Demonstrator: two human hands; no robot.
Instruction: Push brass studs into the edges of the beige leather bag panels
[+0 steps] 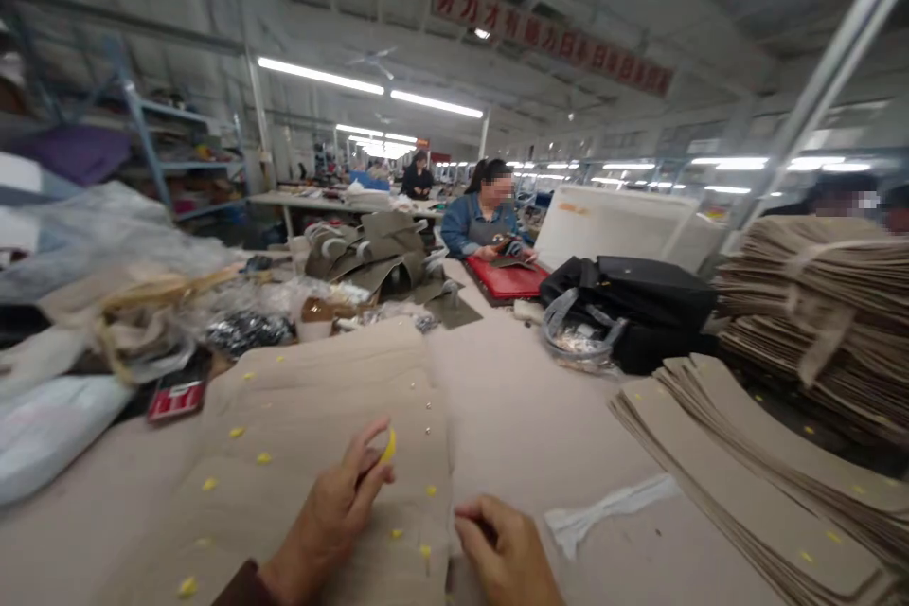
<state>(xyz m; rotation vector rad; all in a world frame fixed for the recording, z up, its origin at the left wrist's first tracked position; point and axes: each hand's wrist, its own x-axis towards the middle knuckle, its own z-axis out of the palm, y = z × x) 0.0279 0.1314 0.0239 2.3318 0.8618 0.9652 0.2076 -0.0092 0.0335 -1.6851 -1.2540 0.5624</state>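
"Where does the yellow piece [388,447] sit against the fingers?"

"Right at the left hand [330,511]: it shows between the index finger and thumb, which stand a little apart. I cannot tell whether they grip it. Below it lies the beige sheet [333,398], dotted with yellow marks [209,484], with small metal dots [428,405] near its right edge."

"And the right hand [507,549]?"

"Just beside that edge, on the near side, fingers curled and thumb close to the index finger. Whether anything is pinched there, I cannot tell."

"What's around them?"

"A pale table surface [511,398]. To the right lie a crumpled white strip [611,507] and a fanned pile of beige panels [767,483]; a tied stack [845,284] rises behind. Farther off sits a black bag [639,303]."

"And the room?"

"On the far side, a co-worker [469,225] in a blue jacket handles something over a red board [507,278]. Tube lights [321,76] and a red-lettered banner [554,33] hang overhead."
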